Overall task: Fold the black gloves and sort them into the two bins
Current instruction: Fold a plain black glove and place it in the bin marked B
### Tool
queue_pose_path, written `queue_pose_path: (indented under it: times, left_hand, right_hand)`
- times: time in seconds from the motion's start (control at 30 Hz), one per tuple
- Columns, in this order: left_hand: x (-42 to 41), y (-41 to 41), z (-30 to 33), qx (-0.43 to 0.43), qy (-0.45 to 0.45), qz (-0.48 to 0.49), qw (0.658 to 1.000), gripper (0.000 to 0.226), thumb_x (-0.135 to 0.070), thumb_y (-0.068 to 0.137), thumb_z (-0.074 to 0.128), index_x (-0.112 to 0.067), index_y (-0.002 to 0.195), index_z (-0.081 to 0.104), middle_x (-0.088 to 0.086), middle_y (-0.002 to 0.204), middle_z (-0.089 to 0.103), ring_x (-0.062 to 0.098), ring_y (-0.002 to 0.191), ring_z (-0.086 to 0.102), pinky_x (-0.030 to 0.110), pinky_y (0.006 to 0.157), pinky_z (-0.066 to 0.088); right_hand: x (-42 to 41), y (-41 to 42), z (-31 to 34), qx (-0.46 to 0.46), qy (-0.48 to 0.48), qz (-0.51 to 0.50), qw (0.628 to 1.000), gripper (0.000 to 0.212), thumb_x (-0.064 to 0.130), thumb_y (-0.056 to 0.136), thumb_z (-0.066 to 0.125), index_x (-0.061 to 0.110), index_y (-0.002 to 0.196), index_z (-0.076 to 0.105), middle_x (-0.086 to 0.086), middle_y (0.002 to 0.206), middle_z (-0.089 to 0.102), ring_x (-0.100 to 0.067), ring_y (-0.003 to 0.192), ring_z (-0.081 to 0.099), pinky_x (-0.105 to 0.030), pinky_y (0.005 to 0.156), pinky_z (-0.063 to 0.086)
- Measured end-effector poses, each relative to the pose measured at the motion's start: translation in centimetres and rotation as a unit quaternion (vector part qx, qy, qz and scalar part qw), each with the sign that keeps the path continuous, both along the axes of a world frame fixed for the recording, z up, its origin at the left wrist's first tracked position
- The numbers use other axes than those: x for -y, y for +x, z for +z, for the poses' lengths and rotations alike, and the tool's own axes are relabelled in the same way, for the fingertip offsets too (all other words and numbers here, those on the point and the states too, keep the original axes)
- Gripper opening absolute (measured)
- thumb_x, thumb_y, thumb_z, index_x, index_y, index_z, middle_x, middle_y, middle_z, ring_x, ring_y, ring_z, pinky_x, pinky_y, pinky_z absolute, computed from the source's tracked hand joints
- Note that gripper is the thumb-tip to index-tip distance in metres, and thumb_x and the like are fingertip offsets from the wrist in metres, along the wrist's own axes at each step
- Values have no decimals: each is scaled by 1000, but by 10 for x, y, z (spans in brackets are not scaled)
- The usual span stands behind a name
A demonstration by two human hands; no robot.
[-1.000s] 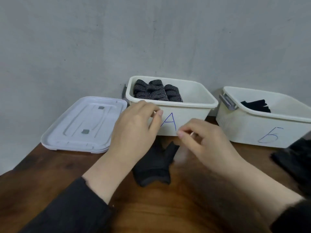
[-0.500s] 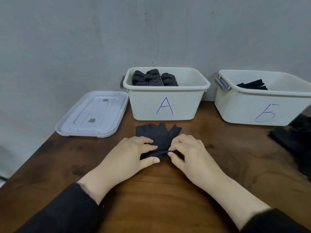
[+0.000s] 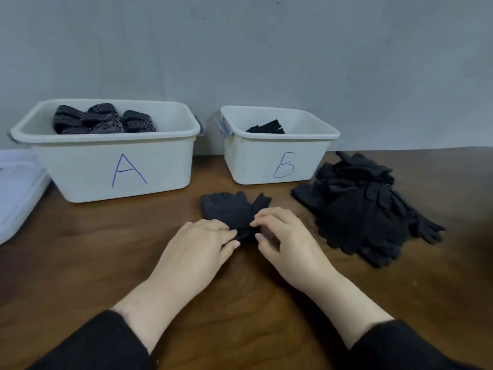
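Both hands unmoved since before, left hand [image 3: 198, 248] and right hand [image 3: 286, 240] pinching glove [image 3: 230, 209] cuff.

A black glove [image 3: 232, 209] lies flat on the table, its short fingers pointing at the bins. My left hand [image 3: 198, 247] and right hand [image 3: 284, 237] pinch its near edge. White bin A [image 3: 112, 166] holds dotted folded gloves [image 3: 102, 120]. White bin Б [image 3: 277, 158] holds one plain black glove [image 3: 266, 128]. A pile of black gloves [image 3: 365, 209] lies just right of it.

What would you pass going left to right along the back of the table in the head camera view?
White lid → bin marked A, holding dotted gloves → bin marked Б, holding plain black gloves → loose pile of black gloves.
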State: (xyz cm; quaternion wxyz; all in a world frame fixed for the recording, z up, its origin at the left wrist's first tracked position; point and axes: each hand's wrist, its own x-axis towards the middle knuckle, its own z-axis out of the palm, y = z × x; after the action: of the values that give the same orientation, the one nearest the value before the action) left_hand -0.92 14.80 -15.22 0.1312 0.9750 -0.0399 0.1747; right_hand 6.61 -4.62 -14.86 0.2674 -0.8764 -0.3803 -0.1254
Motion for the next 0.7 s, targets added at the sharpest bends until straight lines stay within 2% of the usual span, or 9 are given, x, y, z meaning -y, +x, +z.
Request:
queue_pose_path:
  times: [0.13, 0.2, 0.27, 0.37, 0.47, 0.57, 0.7]
  left_hand:
    - [17, 10, -2, 8, 6, 4, 1000, 44, -56, 99, 39, -33, 118, 72, -15, 120, 67, 9, 107, 61, 36, 91, 47]
    - [19, 11, -3, -1, 5, 3, 1000, 56, -61, 96, 25, -36, 117, 71, -18, 118, 66, 7, 107, 59, 36, 91, 46]
    - [19, 12, -4, -9, -2, 4, 1000, 58, -59, 95, 22, -38, 113, 73, -20, 114, 66, 6, 106, 57, 35, 90, 45]
    - [21, 17, -4, -18, -26, 3, 1000, 35, -50, 99, 43, -37, 108, 74, -20, 112, 65, 6, 106, 55, 35, 91, 41]
    - [25, 23, -6, -10, -35, 13, 999, 33, -47, 96, 48, -32, 97, 77, -18, 104, 64, 7, 101, 55, 34, 88, 39]
    - [30, 29, -5, 31, -54, 28, 998, 42, -49, 99, 42, -28, 87, 76, -17, 96, 61, 8, 93, 54, 33, 85, 39]
    - [44, 34, 0, 62, -83, 13, 995, 41, -51, 96, 38, -31, 93, 73, -19, 98, 59, 5, 93, 52, 31, 86, 40]
  right_hand:
    - [24, -1, 2, -58, -69, 28, 996, 33, 29, 104, 53, 22, 133, 66, 14, 144, 56, 2, 135, 44, -23, 121, 26]
    - [26, 1, 0, -65, -67, 28, 995, 34, 30, 106, 50, 21, 135, 65, 13, 146, 55, 1, 136, 45, -23, 123, 21]
    - [26, 1, 1, -70, -46, 22, 996, 33, 31, 105, 50, 20, 131, 68, 11, 143, 59, -1, 133, 48, -21, 119, 28]
    - [25, 1, 1, -79, -12, 14, 997, 30, 32, 104, 52, 20, 124, 72, 11, 133, 65, -2, 125, 54, -15, 107, 39]
    - [30, 1, 3, -77, 52, -3, 996, 25, 30, 104, 53, 19, 114, 73, 12, 113, 70, -4, 109, 61, -23, 95, 49]
    - [40, 5, 11, -48, 125, -47, 990, 21, 26, 104, 53, 18, 107, 72, 13, 102, 68, -4, 100, 62, -25, 87, 50]
    - [60, 22, 30, 7, 157, -94, 983, 16, 22, 102, 58, 16, 106, 72, 11, 102, 67, -6, 100, 61, -27, 88, 51]
